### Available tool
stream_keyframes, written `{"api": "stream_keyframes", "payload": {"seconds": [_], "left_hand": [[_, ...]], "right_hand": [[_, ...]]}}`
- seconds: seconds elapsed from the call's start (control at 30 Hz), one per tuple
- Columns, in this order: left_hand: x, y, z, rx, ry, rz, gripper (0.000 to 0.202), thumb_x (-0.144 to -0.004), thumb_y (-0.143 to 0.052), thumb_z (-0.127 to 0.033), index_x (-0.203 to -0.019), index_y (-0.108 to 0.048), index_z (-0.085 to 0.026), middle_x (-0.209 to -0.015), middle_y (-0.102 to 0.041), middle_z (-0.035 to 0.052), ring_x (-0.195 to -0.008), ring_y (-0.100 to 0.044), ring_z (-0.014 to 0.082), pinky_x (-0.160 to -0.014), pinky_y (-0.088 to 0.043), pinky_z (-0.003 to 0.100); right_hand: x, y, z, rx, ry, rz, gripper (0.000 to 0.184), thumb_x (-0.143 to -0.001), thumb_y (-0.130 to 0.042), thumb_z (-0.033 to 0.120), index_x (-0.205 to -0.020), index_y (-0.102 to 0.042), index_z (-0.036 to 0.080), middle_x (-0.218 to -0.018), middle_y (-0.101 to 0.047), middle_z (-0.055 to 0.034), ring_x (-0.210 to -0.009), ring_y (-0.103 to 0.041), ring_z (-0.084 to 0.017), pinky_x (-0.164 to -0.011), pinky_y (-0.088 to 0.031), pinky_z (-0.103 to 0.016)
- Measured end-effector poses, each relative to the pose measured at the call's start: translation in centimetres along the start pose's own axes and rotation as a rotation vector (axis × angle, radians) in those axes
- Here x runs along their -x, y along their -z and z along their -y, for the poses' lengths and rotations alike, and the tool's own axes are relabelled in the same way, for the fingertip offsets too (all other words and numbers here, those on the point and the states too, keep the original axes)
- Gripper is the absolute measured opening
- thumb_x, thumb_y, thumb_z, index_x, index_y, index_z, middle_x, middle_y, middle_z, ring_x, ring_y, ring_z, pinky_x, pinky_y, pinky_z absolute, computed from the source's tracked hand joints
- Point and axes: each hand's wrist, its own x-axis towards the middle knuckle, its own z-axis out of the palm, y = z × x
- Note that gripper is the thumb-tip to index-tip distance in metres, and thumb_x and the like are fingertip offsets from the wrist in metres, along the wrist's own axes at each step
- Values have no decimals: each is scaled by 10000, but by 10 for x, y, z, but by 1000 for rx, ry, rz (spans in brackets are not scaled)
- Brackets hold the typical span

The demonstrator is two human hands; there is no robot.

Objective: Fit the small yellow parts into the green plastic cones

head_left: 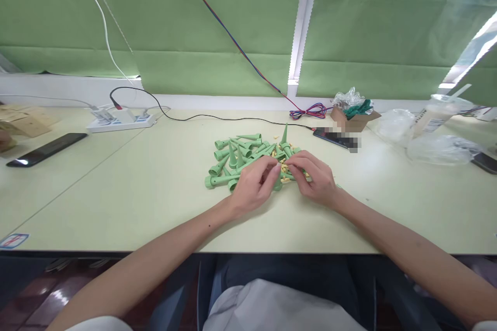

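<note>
On the left hand (254,182) and right hand (317,181), just below frame centre, fingertips are being pressed together; what each grip is pinching cannot be told. Around them, mid-frame, green spikes (232,156) and yellow pieces (285,180) are being carried by the bench (135,207), a phone (334,138) being seen beyond, right of centre.

Whether the fingertips of the left hand (254,186) grip a piece cannot be told; those of the right hand (313,178) meet something too small to make out. The left hand covers part of the green spikes (233,158) beneath it. Beyond the right hand, pixelation masks much of the phone (333,138). Far left of both hands, pale boxes (31,125) run off the edge; far right, a dark device (485,162) does too.
</note>
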Motion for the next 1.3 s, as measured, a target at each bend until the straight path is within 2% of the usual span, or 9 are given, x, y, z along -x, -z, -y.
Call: {"api": "stream_keyframes", "payload": {"seconds": [0.2, 0.4, 0.57, 0.67, 1.07, 1.3], "left_hand": [[-2, 0, 0, -15, -62, 52, 122, -1010, -477, -205, -912, -545, -180, -695, -534, -16, -568, -444, 91, -543, -365, 227], [-2, 0, 1, 23, -71, 25, 247, -1009, -481, -201, -762, -467, -185, -636, -430, -33, -566, -395, 91, -549, -348, 235], [-4, 1, -1, 50, 17, 19, 300, -1020, -457, -241, -724, -450, -187, -602, -420, -39, -531, -364, 89, -527, -328, 248], [-4, 1, -3, 76, 85, 16, 325, -1026, -443, -284, -715, -456, -189, -579, -436, -37, -514, -368, 93, -512, -329, 252], [-5, 1, -3, 95, 129, 45, 358, -1025, -447, -312, -692, -468, -181, -559, -441, -41, -503, -381, 87, -516, -328, 252], [-5, 1, -1, 90, 167, -18, 358, -1020, -463, -331, -697, -478, -178, -581, -459, -33, -499, -378, 82, -491, -310, 250]], "right_hand": [[2, -3, 1, -42, -48, -13, 236, -957, -520, 60, -1121, -588, 216, -845, -663, -56, -743, -633, -171, -612, -520, -291], [3, -4, 0, -64, -50, -1, 197, -974, -507, 79, -1093, -593, 209, -829, -663, -50, -717, -627, -160, -617, -527, -286], [4, -3, 0, -63, -107, 33, 127, -997, -505, 175, -1054, -605, 230, -846, -681, -57, -708, -637, -170, -603, -549, -309], [7, -3, 1, -69, -166, 75, 126, -992, -539, 225, -1100, -603, 229, -863, -682, -58, -672, -624, -156, -571, -545, -295], [5, -4, 0, -50, -131, 43, 149, -975, -541, 133, -1074, -605, 223, -841, -674, -39, -679, -608, -144, -594, -522, -269], [2, -1, -2, -32, -202, 46, 103, -994, -517, 191, -1025, -612, 215, -838, -674, -50, -689, -624, -153, -599, -541, -283]]}}
